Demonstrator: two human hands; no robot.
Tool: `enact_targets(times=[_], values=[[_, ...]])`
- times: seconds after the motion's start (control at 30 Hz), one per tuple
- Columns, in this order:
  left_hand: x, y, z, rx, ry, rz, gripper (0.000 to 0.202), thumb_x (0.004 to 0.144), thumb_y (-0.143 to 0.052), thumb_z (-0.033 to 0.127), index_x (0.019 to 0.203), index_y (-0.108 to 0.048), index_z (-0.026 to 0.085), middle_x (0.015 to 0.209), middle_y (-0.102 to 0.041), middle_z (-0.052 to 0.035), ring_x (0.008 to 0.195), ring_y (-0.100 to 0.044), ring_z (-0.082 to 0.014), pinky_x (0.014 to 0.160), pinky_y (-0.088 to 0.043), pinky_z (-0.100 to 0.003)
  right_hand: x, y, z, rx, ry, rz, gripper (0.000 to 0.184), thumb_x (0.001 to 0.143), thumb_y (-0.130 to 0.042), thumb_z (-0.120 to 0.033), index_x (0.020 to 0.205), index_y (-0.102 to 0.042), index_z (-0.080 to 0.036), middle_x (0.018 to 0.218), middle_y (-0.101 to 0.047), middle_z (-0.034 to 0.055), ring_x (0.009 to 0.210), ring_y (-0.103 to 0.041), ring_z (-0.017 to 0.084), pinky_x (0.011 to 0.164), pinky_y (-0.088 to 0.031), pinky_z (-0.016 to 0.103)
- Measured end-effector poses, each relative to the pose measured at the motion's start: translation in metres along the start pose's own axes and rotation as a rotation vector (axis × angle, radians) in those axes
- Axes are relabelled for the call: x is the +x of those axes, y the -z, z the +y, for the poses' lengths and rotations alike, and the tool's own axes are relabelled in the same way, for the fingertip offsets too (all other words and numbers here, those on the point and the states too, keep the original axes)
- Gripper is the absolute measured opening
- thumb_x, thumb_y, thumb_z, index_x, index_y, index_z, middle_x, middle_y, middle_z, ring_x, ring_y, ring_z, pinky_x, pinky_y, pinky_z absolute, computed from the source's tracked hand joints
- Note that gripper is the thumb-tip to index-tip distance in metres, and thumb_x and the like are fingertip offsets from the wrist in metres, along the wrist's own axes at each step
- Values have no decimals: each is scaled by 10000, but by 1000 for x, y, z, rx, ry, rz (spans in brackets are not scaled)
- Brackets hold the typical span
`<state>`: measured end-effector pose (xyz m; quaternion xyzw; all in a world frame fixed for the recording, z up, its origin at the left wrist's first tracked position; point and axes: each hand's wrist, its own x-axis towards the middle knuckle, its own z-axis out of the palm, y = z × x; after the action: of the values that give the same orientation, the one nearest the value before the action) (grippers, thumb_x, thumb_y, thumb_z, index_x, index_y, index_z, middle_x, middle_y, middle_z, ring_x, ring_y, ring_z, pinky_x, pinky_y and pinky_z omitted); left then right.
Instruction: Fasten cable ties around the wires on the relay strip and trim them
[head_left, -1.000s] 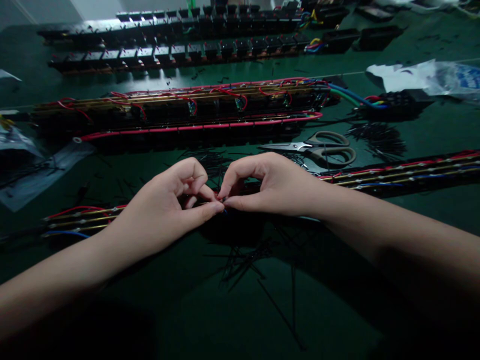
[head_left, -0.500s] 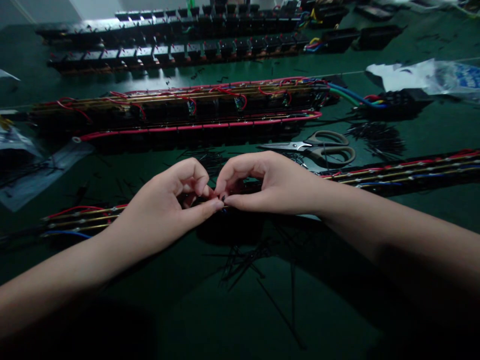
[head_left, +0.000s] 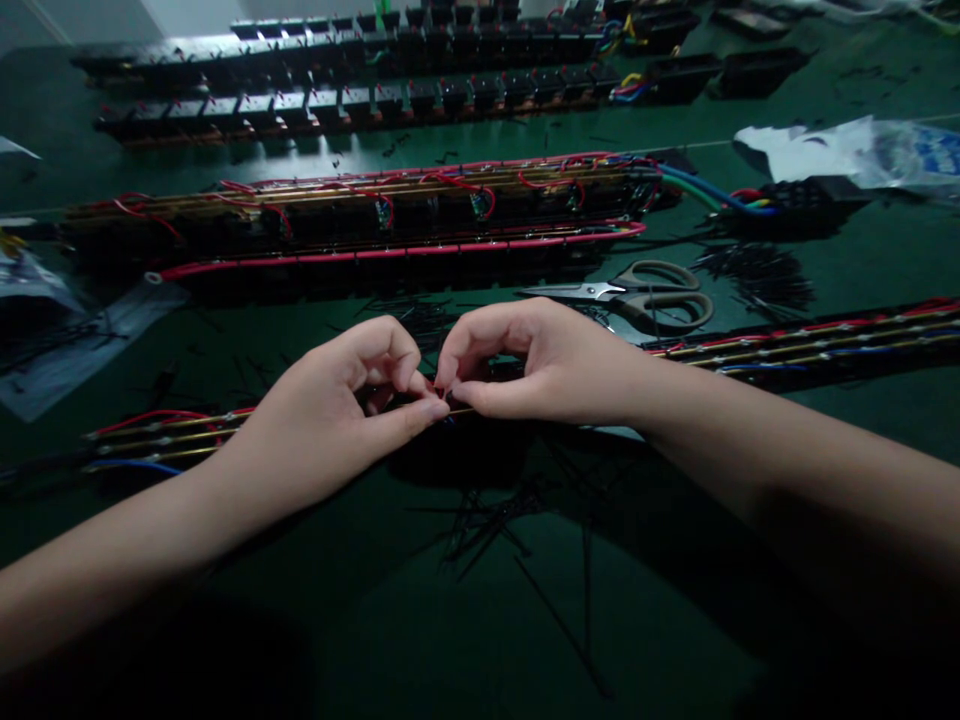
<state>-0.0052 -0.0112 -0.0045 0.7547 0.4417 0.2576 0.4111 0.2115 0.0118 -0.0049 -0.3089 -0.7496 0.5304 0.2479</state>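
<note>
Ahead of me, scissors (head_left: 622,294) lie on the green counter (head_left: 375,620), with a heap of black ties (head_left: 757,278) just beside them and a plastic bag (head_left: 840,150) farther back.

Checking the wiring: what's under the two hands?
A long strip with red and blue wires passes under the left hand and right hand. What the fingertips pinch is covered.

Lies dim throughout, brightest along the top edge, and sinks to near black in the lower corners. Spreads as a dark green table mat (head_left: 885,260) over almost the whole frame, matte, littered with thin black offcuts (head_left: 754,275). Shows a pale patch (head_left: 195,14) at the upper left, beyond the mat's far edge, wall or floor impossible to tell. Catches the light on crumpled clear plastic (head_left: 847,150) at the upper right, and more faintly on another plastic sheet (head_left: 67,350) at the left edge.
</note>
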Motion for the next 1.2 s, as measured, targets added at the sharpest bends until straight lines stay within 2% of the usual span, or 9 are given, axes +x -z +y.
enact_targets(times=[0.4, 0.67, 0.83, 0.97, 1.07, 1.2], values=[[0, -1, 2, -29, 26, 4, 244, 803, -747, 265, 791, -516, 188, 724, -595, 64, 615, -593, -61, 533, -443, -137, 1, 0, -1, -41, 42, 0, 60, 812, -645, -95, 849, -691, -104, 808, -706, 4, 741, -642, 93, 685, -511, 211], [-1, 1, 0, -36, 29, -2, 237, 815, -741, 280, 804, -521, 194, 755, -624, 56, 664, -623, -76, 569, -465, -142, 1, 1, -1, -89, 44, -19, 42, 823, -649, -113, 841, -687, -114, 797, -695, 2, 732, -631, 102, 675, -499, 224], [0, 1, 4, 70, 20, 12, 223, 852, -712, 371, 817, -592, 187, 731, -606, 51, 615, -560, -73, 533, -429, -162, 0, 2, 0, -131, 43, -32, 48, 834, -643, -125, 844, -690, -117, 783, -684, -4, 718, -616, 101, 657, -479, 220], [1, 1, 8, 114, 17, -5, 182, 848, -709, 359, 821, -662, 186, 675, -608, 58, 582, -532, -72, 510, -401, -168, -1, 2, 0, -146, 59, -28, 65, 845, -653, -166, 844, -696, -117, 776, -677, -5, 705, -601, 99, 629, -458, 214], [1, 1, 7, 129, 11, -29, 154, 848, -701, 349, 844, -696, 196, 704, -648, 55, 598, -556, -79, 537, -415, -184, -2, 1, 0, -150, 78, -14, 66, 843, -650, -161, 841, -695, -113, 788, -679, -1, 716, -604, 101, 643, -463, 217], [1, 2, 3, 166, 9, -48, 146, 843, -685, 347, 881, -730, 212, 800, -705, 33, 703, -623, -120, 650, -457, -235, -2, 1, 0, -142, 95, -10, 64, 842, -629, -136, 843, -687, -111, 801, -680, 3, 736, -611, 107, 670, -475, 225]])
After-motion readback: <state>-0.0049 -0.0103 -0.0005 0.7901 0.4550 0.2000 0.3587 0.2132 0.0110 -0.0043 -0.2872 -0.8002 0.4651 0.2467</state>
